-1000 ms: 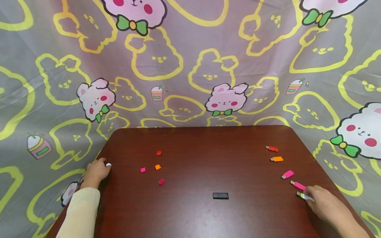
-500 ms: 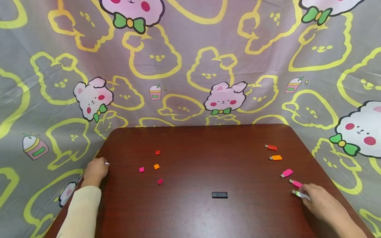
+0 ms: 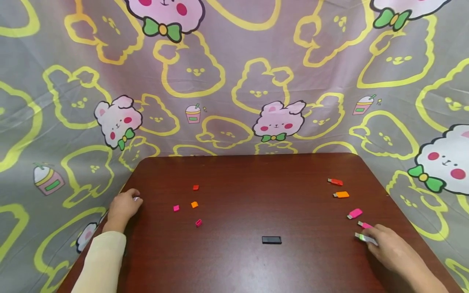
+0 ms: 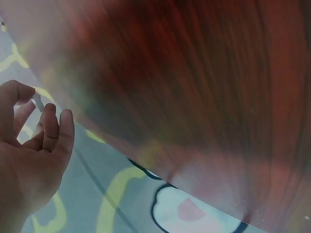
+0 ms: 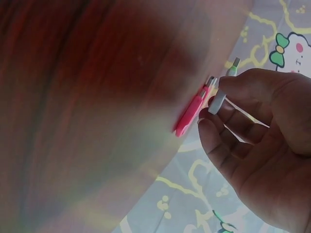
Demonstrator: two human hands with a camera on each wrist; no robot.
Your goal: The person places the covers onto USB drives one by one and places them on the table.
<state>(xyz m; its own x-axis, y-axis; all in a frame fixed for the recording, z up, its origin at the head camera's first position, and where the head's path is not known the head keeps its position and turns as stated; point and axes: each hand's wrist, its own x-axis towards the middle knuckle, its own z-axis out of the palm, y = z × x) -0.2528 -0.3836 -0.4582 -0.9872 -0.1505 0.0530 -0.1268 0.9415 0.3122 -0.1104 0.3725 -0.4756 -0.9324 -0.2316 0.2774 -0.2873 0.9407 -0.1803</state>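
The right hand [image 3: 392, 246] pinches a grey-and-green USB stick [image 3: 367, 239] above the right side of the table [image 3: 256, 195]; the right wrist view shows its curled fingers and palm, hidden from the head view. The left hand [image 3: 123, 206] pinches a small whitish piece [image 3: 136, 199] near the left edge. Pink sticks [image 5: 188, 117] appear beside the right hand in both views; only the head view shows the black stick [image 3: 271, 240], orange stick [image 3: 341, 195], red stick [image 3: 335, 182] and four small coloured pieces [image 3: 194, 204].

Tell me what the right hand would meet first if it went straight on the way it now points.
Probably the pink USB stick partly hidden by the right hand; depth is unclear, so the hand might pass above it.
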